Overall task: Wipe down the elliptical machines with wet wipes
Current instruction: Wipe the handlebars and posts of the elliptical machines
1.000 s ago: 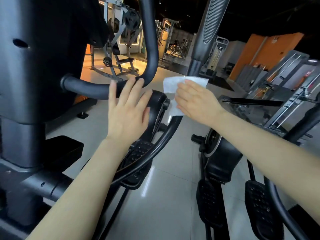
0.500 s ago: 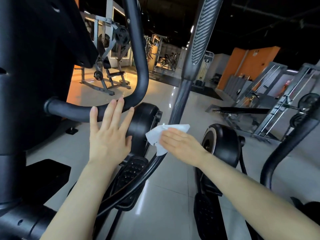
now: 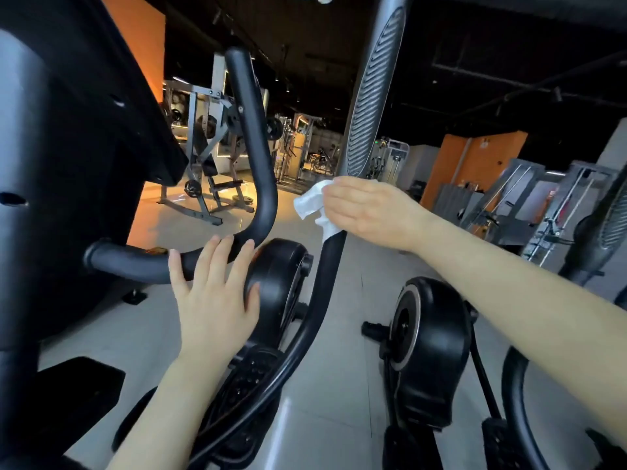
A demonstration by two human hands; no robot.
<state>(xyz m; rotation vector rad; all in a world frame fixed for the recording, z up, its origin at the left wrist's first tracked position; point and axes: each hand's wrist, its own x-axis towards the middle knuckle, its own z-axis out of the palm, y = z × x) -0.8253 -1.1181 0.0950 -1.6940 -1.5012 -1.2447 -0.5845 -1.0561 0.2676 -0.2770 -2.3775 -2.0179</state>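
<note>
wipe: white | handlebar: black | grip: ribbed grey | wall: orange

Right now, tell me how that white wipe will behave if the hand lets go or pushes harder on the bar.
The wet wipe looks floppy: it is crumpled and drapes around the swing arm bar under the right hand. It probably weighs almost nothing and would likely slump or drop if released. Pushed harder, it would likely bunch further rather than hold shape.
</note>
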